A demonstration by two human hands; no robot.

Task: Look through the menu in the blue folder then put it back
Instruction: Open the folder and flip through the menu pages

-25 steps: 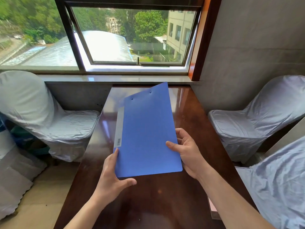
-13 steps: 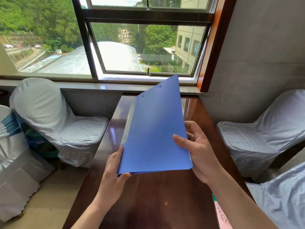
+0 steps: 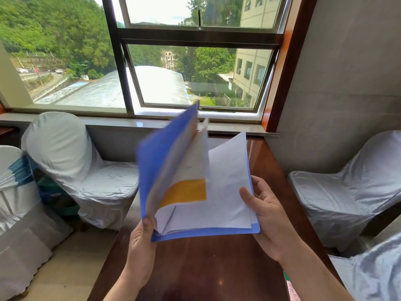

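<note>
The blue folder (image 3: 160, 161) is held up above the dark wooden table (image 3: 206, 268), partly open, its front cover swung up and to the left and blurred. Inside lie white menu pages (image 3: 225, 187); one lifted page carries an orange band (image 3: 186, 191). My left hand (image 3: 141, 246) pinches the folder's lower left corner at the spine. My right hand (image 3: 269, 218) supports the back cover and pages at the right edge, thumb on top of the paper.
Chairs in pale covers stand at the left (image 3: 71, 161) and right (image 3: 351, 192) of the table. A window sill (image 3: 130, 122) and open window lie beyond the far end. A pink printed card (image 3: 291, 287) lies at the table's near right edge.
The folder was shut and tilted up; now its front cover has swung open to the left and pages show. The view has tipped upward toward the window.
</note>
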